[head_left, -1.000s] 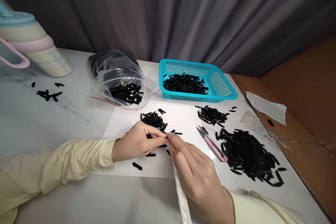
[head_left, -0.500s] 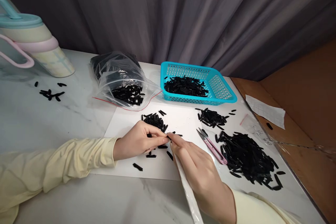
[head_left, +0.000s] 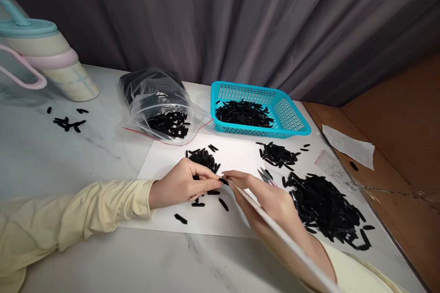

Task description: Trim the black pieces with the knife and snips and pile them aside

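Observation:
Between its thumb and forefinger, my left hand (head_left: 187,182) pinches a small black piece (head_left: 223,181) over the white paper (head_left: 165,217). My right hand (head_left: 271,206) grips a long, thin white strip (head_left: 292,247), whose tip meets the black piece. Behind my left hand lies a small black pile (head_left: 202,159), and loose black pieces are scattered below it. Pink-handled snips (head_left: 266,177) lie on the table, partly hidden by my right hand. A large black pile (head_left: 326,208) is to the right, with a smaller pile (head_left: 279,154) behind the snips.
A turquoise basket (head_left: 295,129) and an open clear bag (head_left: 154,100) with black pieces stand at the back. A tumbler (head_left: 68,66) is at the left, near a few black pieces (head_left: 68,123). A paper slip (head_left: 350,144) lies at the right by a clear plastic bag (head_left: 333,167).
My right hand has turned and shifted right, and the white strip now slants further right across it. The handles of the snips are now covered. The black piece in my left fingers shows more.

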The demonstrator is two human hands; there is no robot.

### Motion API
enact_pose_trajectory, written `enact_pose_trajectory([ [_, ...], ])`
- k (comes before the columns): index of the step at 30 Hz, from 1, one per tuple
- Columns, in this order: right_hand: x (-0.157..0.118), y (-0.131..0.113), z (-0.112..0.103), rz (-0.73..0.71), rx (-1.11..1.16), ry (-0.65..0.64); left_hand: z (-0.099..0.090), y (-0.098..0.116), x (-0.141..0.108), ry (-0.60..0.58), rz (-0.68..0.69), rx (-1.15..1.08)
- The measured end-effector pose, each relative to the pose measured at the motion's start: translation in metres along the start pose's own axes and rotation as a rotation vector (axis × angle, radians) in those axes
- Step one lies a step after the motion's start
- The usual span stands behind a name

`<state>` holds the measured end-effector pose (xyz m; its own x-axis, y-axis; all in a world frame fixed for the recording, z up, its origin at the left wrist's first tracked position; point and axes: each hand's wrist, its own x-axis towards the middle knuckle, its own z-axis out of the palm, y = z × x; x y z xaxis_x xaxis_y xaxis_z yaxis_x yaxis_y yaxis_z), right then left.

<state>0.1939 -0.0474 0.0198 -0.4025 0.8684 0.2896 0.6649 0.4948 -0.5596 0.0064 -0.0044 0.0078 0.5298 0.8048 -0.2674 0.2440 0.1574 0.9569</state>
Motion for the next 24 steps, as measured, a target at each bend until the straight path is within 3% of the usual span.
enact_pose_trajectory([
  [3,0.008,-0.004,-0.013,0.177,0.139,-0.062,0.0,0.0,0.0,0.005,-0.016,-0.019],
  [6,0.014,-0.008,-0.023,0.243,0.257,-0.097,-0.001,-0.001,0.0,-0.011,-0.009,-0.031],
  [24,0.017,-0.01,-0.022,0.216,0.354,-0.055,-0.003,-0.004,-0.001,-0.049,0.03,-0.057],
])
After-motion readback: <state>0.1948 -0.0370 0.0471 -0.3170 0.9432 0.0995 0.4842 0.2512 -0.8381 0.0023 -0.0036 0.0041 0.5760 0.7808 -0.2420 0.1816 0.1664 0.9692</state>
